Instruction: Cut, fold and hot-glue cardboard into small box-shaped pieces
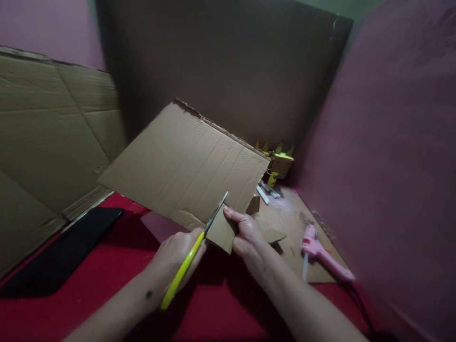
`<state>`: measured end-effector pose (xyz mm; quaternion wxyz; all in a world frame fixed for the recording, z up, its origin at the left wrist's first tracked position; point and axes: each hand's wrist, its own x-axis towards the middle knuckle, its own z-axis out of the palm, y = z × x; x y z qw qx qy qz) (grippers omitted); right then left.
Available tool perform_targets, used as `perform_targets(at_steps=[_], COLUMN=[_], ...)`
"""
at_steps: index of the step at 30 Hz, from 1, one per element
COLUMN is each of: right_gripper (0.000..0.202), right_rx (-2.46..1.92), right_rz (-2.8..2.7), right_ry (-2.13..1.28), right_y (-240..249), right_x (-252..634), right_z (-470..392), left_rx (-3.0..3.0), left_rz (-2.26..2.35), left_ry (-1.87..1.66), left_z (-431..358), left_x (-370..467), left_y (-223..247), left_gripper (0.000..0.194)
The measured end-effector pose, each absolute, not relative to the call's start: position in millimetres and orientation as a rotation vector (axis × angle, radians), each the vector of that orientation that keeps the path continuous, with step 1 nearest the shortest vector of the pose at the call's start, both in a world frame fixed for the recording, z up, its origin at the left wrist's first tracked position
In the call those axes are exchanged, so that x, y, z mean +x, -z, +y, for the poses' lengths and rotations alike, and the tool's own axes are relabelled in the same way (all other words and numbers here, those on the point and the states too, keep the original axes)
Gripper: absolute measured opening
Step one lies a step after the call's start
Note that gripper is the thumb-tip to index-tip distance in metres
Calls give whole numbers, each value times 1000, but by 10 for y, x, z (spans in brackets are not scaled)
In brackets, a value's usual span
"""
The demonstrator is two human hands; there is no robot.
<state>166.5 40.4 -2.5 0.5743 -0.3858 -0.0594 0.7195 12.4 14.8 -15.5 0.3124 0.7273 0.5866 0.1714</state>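
A large brown cardboard sheet point(178, 166) is held up at a tilt in front of me. My left hand point(181, 251) is closed round yellow-handled scissors point(185, 268), its fingers partly hidden behind the handle. The metal blade crosses the sheet's lower right part and points up and to the right, along a cut. Just right of the blade, my right hand point(245, 232) pinches a flap of the same cardboard, thumb on top and the other fingers underneath, out of sight.
A pink glue gun point(320, 251) lies on a cardboard mat point(290, 223) at the right. White markers point(267, 191) and a yellow spiked cardboard figure point(281, 164) are behind. A black flat object point(67, 251) lies on the red cloth point(107, 285). Large cardboard point(46, 137) leans at the left.
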Motion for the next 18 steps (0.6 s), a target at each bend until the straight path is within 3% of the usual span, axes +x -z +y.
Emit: perform_targets(at_steps=[7,12,18], right_gripper=[11,13,14], right_rx=[-901,-945,-959], right_rz=[-134,-117,-118], right_ry=[-1715,-1748,-1790], right_y=[56,8,25], right_x=[1693,1694,1693], right_z=[448,423,411], left_rx=[2012,1747,1539], left_rz=[1474,1327,1422], left_ry=[-610,-663,-546], left_z=[207,161,125], left_x=[130,91,155], left_y=[317,245,123], left_gripper=[14,28,12])
